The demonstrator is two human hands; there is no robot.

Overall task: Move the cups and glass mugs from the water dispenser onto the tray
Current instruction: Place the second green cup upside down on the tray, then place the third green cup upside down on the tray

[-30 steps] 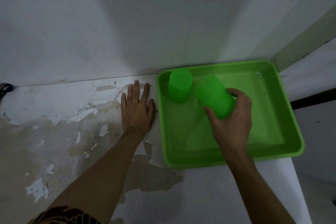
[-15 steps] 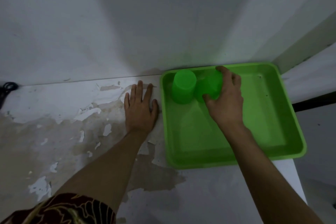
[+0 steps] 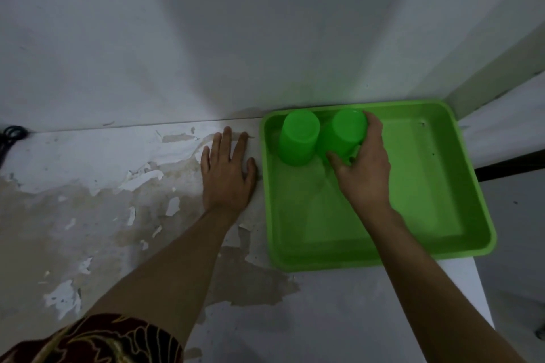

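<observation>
Right hand [image 3: 364,168] gripping cup [image 3: 343,134] — on tray [image 3: 442,186]

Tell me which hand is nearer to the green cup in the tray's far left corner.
Right. The right hand is inside the tray, gripping the second cup right beside that corner cup. The left hand lies flat on the table outside the tray's left rim.

Two green plastic cups [image 3: 299,138] [image 3: 343,132] stand upside down in one green tray [image 3: 442,186]; two hands [image 3: 227,177] [image 3: 364,174] show.
</observation>
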